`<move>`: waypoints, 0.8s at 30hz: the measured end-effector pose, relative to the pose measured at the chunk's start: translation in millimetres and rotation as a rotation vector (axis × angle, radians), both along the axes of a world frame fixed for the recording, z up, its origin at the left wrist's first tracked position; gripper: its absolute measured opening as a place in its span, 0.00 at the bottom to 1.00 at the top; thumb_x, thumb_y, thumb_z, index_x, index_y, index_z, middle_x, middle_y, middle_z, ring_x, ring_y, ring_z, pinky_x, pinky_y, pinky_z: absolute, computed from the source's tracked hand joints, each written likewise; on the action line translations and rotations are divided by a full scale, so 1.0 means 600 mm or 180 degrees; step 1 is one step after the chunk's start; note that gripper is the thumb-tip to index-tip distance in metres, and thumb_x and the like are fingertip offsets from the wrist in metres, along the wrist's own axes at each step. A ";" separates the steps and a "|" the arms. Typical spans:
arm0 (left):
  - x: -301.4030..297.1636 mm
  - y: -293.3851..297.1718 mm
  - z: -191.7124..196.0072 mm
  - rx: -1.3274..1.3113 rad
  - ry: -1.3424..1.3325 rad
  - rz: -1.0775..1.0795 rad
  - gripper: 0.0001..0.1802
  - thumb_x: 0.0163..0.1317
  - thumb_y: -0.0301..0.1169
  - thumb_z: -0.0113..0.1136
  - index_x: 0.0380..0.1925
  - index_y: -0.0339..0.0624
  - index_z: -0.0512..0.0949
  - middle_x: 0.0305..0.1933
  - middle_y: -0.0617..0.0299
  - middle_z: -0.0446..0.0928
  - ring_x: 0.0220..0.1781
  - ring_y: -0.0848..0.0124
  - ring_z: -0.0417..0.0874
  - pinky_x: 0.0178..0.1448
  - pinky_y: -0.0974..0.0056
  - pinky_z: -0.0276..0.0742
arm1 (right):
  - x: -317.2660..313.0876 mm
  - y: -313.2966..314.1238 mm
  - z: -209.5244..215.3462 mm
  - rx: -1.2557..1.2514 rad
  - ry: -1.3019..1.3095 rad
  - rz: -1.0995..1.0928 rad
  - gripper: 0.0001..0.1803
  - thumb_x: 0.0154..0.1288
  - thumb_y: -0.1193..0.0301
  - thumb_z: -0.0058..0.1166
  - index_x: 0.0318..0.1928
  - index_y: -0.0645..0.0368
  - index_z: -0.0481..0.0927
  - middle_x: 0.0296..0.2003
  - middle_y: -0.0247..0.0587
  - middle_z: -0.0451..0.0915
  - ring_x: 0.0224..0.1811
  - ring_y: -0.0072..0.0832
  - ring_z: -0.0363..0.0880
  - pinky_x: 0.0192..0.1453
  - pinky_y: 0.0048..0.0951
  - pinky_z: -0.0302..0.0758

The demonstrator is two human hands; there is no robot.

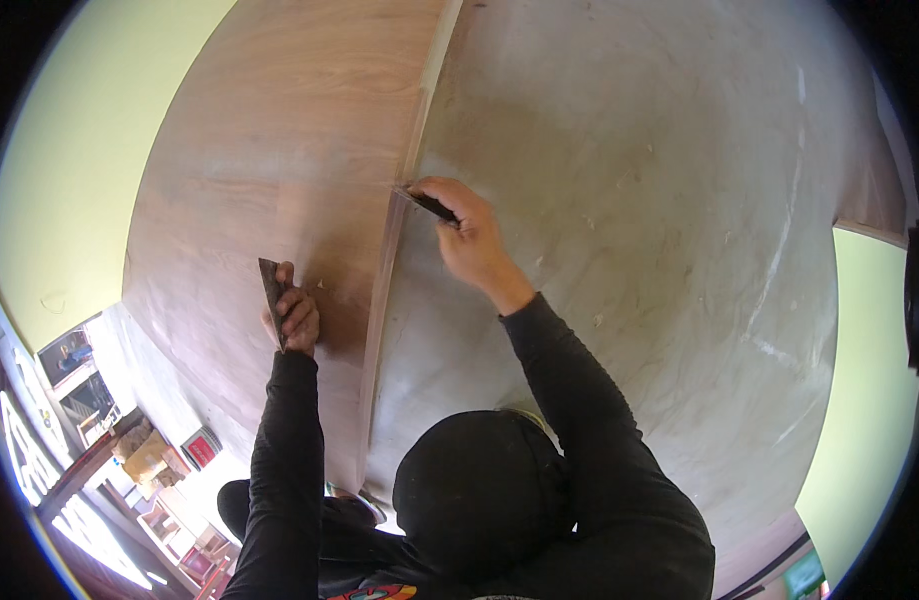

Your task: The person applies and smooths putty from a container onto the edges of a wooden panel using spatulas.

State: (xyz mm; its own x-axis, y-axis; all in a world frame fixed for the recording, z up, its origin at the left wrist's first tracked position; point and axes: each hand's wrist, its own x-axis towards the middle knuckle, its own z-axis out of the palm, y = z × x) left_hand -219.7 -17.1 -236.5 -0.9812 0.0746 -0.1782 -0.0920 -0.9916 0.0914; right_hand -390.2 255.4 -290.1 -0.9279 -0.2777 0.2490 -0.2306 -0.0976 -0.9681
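Observation:
My right hand [471, 235] is closed around a dark putty knife [434, 206]. The knife's tip meets the raised strip [378, 290] that runs lengthwise between two surfaces. Left of this strip lies a reddish-brown wood panel [269, 130]; on its right is a broad grey, smeared surface [629, 150]. My left hand [298, 318] grips a second flat, dark blade, apparently another putty knife [270, 285], over the wood panel. Its handle is mostly hidden by my fingers. The blades are apart from each other.
Pale yellow-green wall areas [79, 150] border the panels at far left and right. At lower left stand a tub with a red label [200, 448], a crumpled brown bag [147, 458] and several furniture pieces. White streaks mark the grey surface's right side.

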 end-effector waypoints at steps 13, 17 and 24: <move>-0.010 0.019 -0.001 0.0317 -0.0018 -0.0016 0.12 0.77 0.40 0.33 0.48 0.46 0.62 0.36 0.40 0.78 0.22 0.58 0.79 0.17 0.67 0.72 | -0.051 -0.050 -0.019 0.0182 0.0630 -0.1197 0.28 0.45 0.88 0.46 0.50 0.59 0.80 0.52 0.50 0.79 0.56 0.46 0.77 0.60 0.36 0.74; -0.001 0.001 -0.001 0.0215 0.0028 0.0025 0.12 0.77 0.39 0.33 0.48 0.45 0.62 0.37 0.38 0.78 0.22 0.59 0.79 0.16 0.67 0.72 | -0.038 -0.028 -0.022 -0.0133 0.0245 -0.0812 0.26 0.50 0.87 0.46 0.51 0.59 0.80 0.52 0.50 0.79 0.58 0.45 0.76 0.63 0.38 0.71; -0.015 0.026 -0.013 0.0111 0.0005 -0.0015 0.21 0.61 0.23 0.59 0.50 0.44 0.60 0.32 0.49 0.78 0.19 0.68 0.78 0.17 0.71 0.76 | -0.188 0.004 -0.033 0.0294 -0.0187 -0.0760 0.25 0.53 0.84 0.43 0.53 0.62 0.78 0.47 0.53 0.81 0.52 0.43 0.80 0.55 0.35 0.75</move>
State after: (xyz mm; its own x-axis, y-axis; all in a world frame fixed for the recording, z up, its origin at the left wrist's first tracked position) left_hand -228.5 -1.7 -244.1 -0.9810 0.0853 -0.1740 -0.0965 -0.9937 0.0570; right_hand -502.9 258.0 -309.9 -0.9820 -0.0681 0.1764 -0.1795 0.0421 -0.9829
